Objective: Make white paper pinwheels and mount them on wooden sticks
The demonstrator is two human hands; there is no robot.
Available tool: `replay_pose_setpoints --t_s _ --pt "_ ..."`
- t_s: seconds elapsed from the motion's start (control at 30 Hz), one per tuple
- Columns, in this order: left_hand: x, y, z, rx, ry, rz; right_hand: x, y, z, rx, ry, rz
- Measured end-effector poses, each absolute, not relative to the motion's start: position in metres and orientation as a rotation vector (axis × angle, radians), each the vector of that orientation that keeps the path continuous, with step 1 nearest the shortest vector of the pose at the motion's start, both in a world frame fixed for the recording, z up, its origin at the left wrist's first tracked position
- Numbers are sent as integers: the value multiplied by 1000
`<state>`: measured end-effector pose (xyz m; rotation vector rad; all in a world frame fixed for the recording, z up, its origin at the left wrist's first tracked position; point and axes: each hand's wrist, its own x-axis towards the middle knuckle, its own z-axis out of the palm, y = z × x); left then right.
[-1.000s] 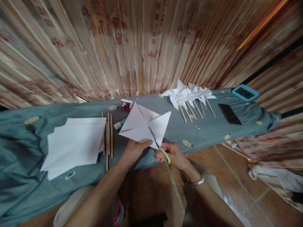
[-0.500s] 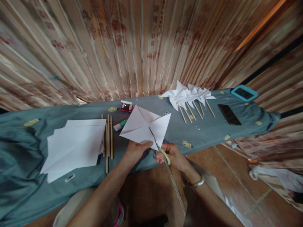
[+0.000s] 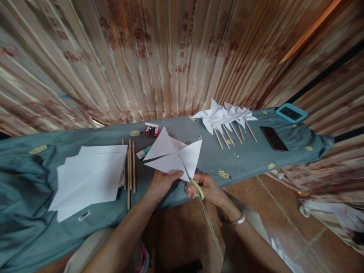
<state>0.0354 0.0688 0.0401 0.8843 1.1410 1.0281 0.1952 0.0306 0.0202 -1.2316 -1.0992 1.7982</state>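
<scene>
My left hand (image 3: 165,184) pinches the lower edge of a white paper sheet (image 3: 167,162), its thumb lying on top. Slits run from the sheet's corners toward its middle, parting it into pointed flaps. In my right hand (image 3: 207,187) is a pair of scissors (image 3: 196,188) with pale green handles. Their blades sit at the slit in the near right corner of the paper, close to my left thumb; part of the blades is hidden by the paper. The sheet is held above the cloth-covered table (image 3: 182,193).
A stack of white paper (image 3: 88,178) lies left, beside several wooden sticks (image 3: 130,167). Behind the held sheet are a green-and-white tube (image 3: 144,152) and a small red box (image 3: 151,130). Paper pinwheels on sticks (image 3: 224,117), a phone (image 3: 273,138) and a blue-framed device (image 3: 291,112) lie right.
The slits in the paper look wider and its flaps stand farther apart. The scissors stay at the near right corner, and both hands have hardly moved.
</scene>
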Motion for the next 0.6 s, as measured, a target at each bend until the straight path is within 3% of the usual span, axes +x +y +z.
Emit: replay_pose_setpoints --t_s 0.27,0.33,0.43,0.6 --pt "28 72 39 855 1135 1087 234 27 36 -1225 -1353 2006" --pt "22 74 37 830 1142 1086 255 24 37 -1330 -1355 1921" --pt "14 75 32 901 1132 1027 279 23 34 -1524 -1355 1523" --pt "5 71 24 1091 1109 881 283 31 21 -1948 -1438 522"
